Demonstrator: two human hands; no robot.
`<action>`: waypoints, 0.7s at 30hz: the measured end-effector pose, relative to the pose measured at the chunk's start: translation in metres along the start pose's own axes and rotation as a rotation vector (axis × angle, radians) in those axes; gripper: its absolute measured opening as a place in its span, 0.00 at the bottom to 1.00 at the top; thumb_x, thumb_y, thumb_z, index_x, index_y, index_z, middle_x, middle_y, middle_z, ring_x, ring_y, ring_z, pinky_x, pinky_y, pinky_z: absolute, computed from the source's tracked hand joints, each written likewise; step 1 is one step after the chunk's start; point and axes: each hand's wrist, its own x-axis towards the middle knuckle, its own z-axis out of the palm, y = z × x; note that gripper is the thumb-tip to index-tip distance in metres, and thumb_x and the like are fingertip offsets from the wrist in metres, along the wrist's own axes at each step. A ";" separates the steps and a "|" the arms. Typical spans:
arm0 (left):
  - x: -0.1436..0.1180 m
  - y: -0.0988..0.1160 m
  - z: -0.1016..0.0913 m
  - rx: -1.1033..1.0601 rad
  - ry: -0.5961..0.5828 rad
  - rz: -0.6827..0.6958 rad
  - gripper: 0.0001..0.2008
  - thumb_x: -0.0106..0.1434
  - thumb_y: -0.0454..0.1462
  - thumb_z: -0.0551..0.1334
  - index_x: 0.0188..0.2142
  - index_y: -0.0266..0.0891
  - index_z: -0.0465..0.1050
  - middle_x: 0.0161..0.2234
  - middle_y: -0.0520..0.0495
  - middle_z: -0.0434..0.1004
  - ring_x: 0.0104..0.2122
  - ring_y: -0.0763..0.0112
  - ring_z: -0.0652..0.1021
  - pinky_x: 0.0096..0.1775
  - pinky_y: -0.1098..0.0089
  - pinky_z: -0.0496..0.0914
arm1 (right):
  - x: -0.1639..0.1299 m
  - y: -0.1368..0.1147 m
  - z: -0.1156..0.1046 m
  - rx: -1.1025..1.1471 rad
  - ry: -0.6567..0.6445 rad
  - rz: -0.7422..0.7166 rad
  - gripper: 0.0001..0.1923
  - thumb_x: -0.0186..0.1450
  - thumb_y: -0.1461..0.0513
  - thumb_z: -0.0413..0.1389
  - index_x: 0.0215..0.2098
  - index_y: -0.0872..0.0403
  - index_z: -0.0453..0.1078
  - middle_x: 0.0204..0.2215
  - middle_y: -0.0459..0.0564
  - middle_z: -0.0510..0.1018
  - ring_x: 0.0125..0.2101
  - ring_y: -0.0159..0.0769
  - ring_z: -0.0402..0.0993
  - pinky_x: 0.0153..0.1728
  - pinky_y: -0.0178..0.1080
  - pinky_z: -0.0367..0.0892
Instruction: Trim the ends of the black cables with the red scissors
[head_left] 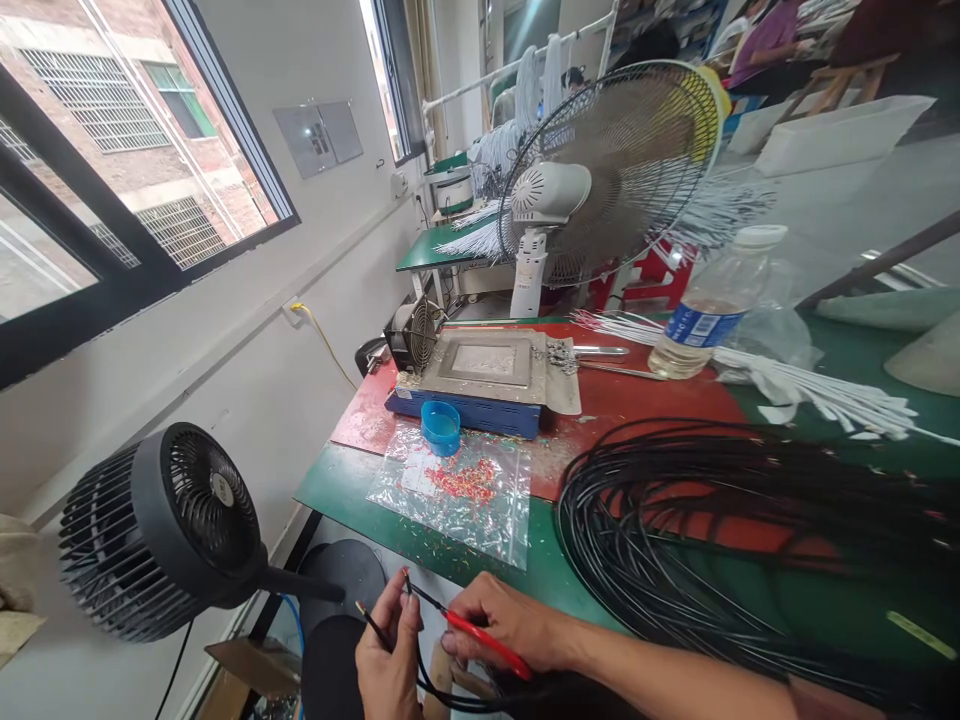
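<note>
Black cable [373, 622]: a thin black lead with stripped, coloured cores at its tip, held up just off the near edge of the desk, its length looping down out of sight below the hands.
Left hand [390, 665]: fingers closed together on the cable just behind the bared end, pinching it steady.
Right hand [504, 622]: wrapped shut around the red-handled cutters [480, 632], whose dark nose points at the cable tip; whether the blades are biting the wire is too small to tell.
Risk at the tip: the blades sit close to the left fingertips, so a slip could nick a finger or shear the fine cores instead of only the sheath.
Risk below: the work hangs past the desk edge, so a dropped offcut would likely fall to the floor.
Black desk fan [161, 530]: just left of the hands, on a stalk off the near-left corner; a loose lead swung that way might catch its grille.
Plastic bag [454, 490]: flat at the near edge of the desk, scattered with red and yellow snippets.
Cable coil [720, 520]: a large black bundle on the right of the desk, near enough to snag a sleeve.
Blue cap [440, 426]: upturned at the bag's far edge.
Heating unit [480, 380]: blue-based box mid-desk.
Water bottle [712, 315]: farther right, beside white cable ends.
Pedestal fan [611, 165]: at the far edge.
</note>
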 end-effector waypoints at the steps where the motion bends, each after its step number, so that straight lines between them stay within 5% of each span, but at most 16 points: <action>1: 0.001 -0.001 -0.001 0.013 -0.042 -0.014 0.22 0.40 0.44 0.69 0.37 0.38 0.77 0.35 0.45 0.81 0.32 0.74 0.76 0.34 0.77 0.68 | 0.000 0.000 0.000 0.009 0.009 0.005 0.21 0.59 0.51 0.51 0.23 0.62 0.72 0.13 0.40 0.58 0.16 0.21 0.51 0.17 0.27 0.45; 5: -0.001 0.002 -0.002 0.088 -0.088 0.003 0.22 0.40 0.45 0.68 0.35 0.35 0.77 0.27 0.46 0.81 0.28 0.73 0.75 0.31 0.76 0.68 | 0.001 0.004 0.002 0.079 0.034 0.035 0.20 0.59 0.52 0.52 0.23 0.62 0.73 0.12 0.40 0.57 0.15 0.21 0.51 0.16 0.27 0.46; 12: -0.004 0.005 0.002 -0.012 -0.058 -0.037 0.18 0.38 0.41 0.70 0.31 0.36 0.78 0.29 0.47 0.82 0.30 0.74 0.76 0.32 0.78 0.68 | 0.001 0.010 0.005 0.319 -0.011 0.117 0.24 0.57 0.47 0.53 0.22 0.61 0.69 0.11 0.39 0.58 0.12 0.20 0.52 0.13 0.26 0.49; 21: 0.001 0.002 0.001 -0.126 -0.150 -0.128 0.27 0.41 0.39 0.69 0.42 0.32 0.69 0.19 0.51 0.75 0.22 0.79 0.71 0.28 0.77 0.65 | 0.001 0.006 0.004 0.472 -0.031 0.140 0.21 0.54 0.49 0.57 0.21 0.61 0.68 0.12 0.38 0.60 0.11 0.19 0.53 0.12 0.25 0.51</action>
